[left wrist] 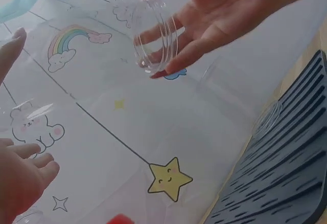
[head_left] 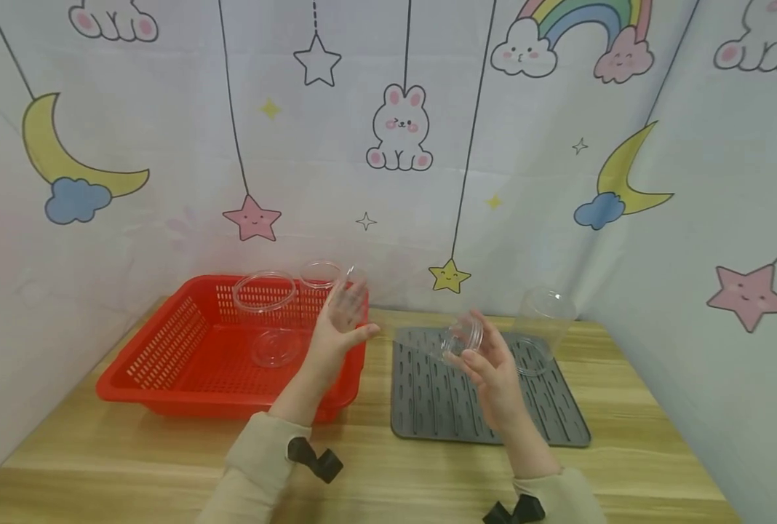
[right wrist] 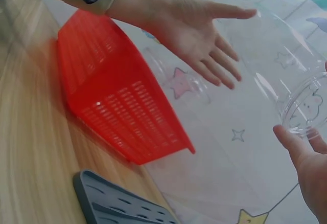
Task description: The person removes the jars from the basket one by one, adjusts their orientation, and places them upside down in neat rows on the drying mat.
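Between my hands a clear plastic cup (head_left: 463, 336) lies on its side in the air, its ringed base toward the right. My right hand (head_left: 498, 375) holds it by that base, thumb on one side and fingers round the other; the left wrist view shows this grip on the ridged base (left wrist: 156, 37). My left hand (head_left: 329, 338) is at the cup's other end with fingers and thumb spread wide. Through the see-through wall those fingers show in the head view. From the right wrist view, the left hand (right wrist: 191, 32) has straight fingers beside the cup's wide end.
A red slotted basket (head_left: 231, 402) on the left of the wooden table (head_left: 388, 473) holds clear cups, one nearer (head_left: 264, 309) and one farther back (head_left: 321, 275). Another clear cup (head_left: 546, 320) stands on the grey ridged mat (head_left: 428, 407). A patterned curtain (head_left: 336, 175) hangs behind.
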Demonstrator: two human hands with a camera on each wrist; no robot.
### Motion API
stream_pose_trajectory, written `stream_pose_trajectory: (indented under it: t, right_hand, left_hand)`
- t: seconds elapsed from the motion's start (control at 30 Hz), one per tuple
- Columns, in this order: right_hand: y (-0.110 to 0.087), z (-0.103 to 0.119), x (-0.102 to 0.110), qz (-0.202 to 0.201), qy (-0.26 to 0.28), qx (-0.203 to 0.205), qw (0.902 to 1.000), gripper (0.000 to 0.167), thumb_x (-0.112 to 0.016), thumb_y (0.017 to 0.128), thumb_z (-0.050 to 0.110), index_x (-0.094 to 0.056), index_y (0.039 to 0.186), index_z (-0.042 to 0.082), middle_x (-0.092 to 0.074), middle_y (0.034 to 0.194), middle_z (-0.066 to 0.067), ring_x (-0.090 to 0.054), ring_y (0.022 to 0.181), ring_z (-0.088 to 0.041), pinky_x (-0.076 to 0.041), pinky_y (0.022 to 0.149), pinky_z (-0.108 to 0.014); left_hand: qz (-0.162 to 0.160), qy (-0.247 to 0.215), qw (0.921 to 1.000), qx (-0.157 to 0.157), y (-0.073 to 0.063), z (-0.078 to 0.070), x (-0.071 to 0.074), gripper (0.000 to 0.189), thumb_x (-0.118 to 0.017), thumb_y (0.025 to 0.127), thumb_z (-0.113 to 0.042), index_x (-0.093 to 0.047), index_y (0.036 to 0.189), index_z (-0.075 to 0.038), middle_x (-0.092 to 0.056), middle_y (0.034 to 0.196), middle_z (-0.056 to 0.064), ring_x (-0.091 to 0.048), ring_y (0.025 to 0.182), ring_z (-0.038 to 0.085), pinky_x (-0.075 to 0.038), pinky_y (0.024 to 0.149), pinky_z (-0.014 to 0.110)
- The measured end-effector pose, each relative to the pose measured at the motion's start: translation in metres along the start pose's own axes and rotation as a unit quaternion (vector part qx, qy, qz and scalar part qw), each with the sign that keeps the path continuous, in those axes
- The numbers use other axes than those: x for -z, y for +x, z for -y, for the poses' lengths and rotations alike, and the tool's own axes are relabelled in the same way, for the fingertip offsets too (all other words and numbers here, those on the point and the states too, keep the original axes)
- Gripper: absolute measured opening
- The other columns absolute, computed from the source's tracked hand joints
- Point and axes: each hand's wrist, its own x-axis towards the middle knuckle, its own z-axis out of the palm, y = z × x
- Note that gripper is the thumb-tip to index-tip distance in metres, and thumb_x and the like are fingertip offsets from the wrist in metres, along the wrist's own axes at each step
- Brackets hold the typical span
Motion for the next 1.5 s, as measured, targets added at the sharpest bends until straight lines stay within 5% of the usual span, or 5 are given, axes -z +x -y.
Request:
stream_pose_trajectory:
  t: [0.3,0.57,0.93,1.17,1.5]
  right_hand:
    - [-0.001,-0.002,-0.010,-0.001,0.022,-0.019,0.9996,0.054,-0.051,0.094,0.002,-0.040,0.144,0.019,-0.049,0.138,0.003,-0.052,0.125,-0.014,-0.053,0.098,-0.033]
    - [0.001,-0.001,-0.011,-0.001,0.029,-0.029,0.9992,0.058,-0.047,0.094,0.002,-0.029,0.149,0.005,-0.049,0.137,0.000,-0.052,0.127,-0.019,-0.053,0.098,-0.034]
    - [0.006,0.000,0.002,0.020,0.028,-0.047,0.9983,0.052,-0.043,0.096,0.006,-0.032,0.146,0.009,-0.047,0.139,-0.004,-0.052,0.127,-0.022,-0.055,0.094,-0.034]
    - [0.008,0.006,0.014,0.022,-0.004,-0.075,0.9969,0.056,-0.040,0.098,0.009,-0.023,0.151,0.002,-0.040,0.144,-0.006,-0.055,0.122,-0.012,-0.054,0.094,-0.032]
    - [0.009,0.019,0.047,-0.015,-0.022,-0.021,0.9994,0.032,-0.041,0.099,0.003,-0.056,0.123,0.017,-0.057,0.127,0.006,-0.057,0.115,-0.009,-0.052,0.094,-0.026]
  left_hand:
    - [0.019,-0.187,0.9822,0.008,-0.004,-0.001,-0.012,0.093,-0.077,0.084,-0.017,-0.017,0.154,-0.011,-0.024,0.159,0.018,-0.039,0.141,0.025,-0.033,0.117,0.033]
    - [0.010,-0.245,0.9693,-0.013,-0.005,0.003,-0.021,0.073,-0.071,0.088,-0.011,-0.029,0.147,-0.021,-0.031,0.156,0.008,-0.041,0.140,0.024,-0.036,0.116,0.035]
    - [-0.043,-0.228,0.9723,-0.029,-0.003,0.012,-0.037,0.078,-0.077,0.084,-0.012,-0.032,0.146,-0.024,-0.049,0.142,-0.005,-0.049,0.134,0.021,-0.032,0.118,0.042]
    - [-0.107,-0.182,0.9772,-0.020,0.004,0.011,-0.056,0.074,-0.072,0.085,-0.004,-0.037,0.148,-0.019,-0.053,0.142,-0.002,-0.052,0.131,0.021,-0.046,0.105,0.031]
    - [-0.124,-0.137,0.9826,-0.020,0.013,0.015,-0.080,0.077,-0.072,0.084,-0.003,-0.035,0.150,-0.020,-0.046,0.150,0.007,-0.045,0.137,0.025,-0.033,0.116,0.048]
